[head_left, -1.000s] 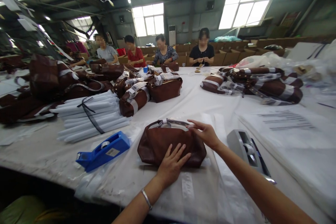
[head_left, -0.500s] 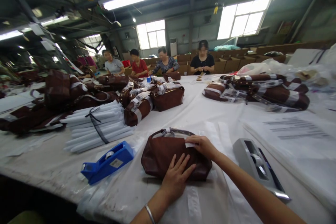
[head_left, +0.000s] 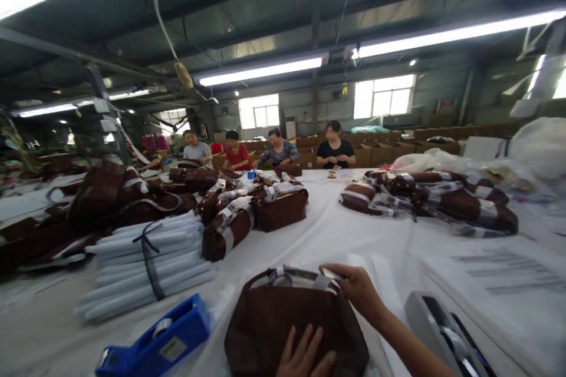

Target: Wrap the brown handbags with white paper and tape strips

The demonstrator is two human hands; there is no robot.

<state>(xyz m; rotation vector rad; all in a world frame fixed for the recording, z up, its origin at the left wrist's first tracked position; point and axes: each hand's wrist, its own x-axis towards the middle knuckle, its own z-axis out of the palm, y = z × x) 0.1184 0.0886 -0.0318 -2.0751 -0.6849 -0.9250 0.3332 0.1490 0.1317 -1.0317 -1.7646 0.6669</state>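
Observation:
A dark brown leather handbag [head_left: 265, 318] stands on the white-covered table just in front of me. Its handle [head_left: 292, 274] lies along the top edge, with pale wrapping around parts of it. My left hand [head_left: 305, 356] rests on the bag's front, fingers spread, the wrist below the picture. At the bag's upper right corner, my right hand [head_left: 360, 288] has its fingers pinched on a small white strip [head_left: 331, 274] beside the handle end. Whether the strip is paper or tape I cannot tell.
A blue tape dispenser [head_left: 177, 330] lies at left, a grey one [head_left: 442, 330] at right. Behind are a tied bundle of white rolls [head_left: 150, 265], wrapped brown bags [head_left: 283, 209] and printed sheets [head_left: 499, 283]. Several people sit across the table, including one in black [head_left: 335, 150].
My view has tilted up, so everything sits lower in the picture. My right hand has moved the white strip from the bag's front up to the handle end. My left hand stays on the front.

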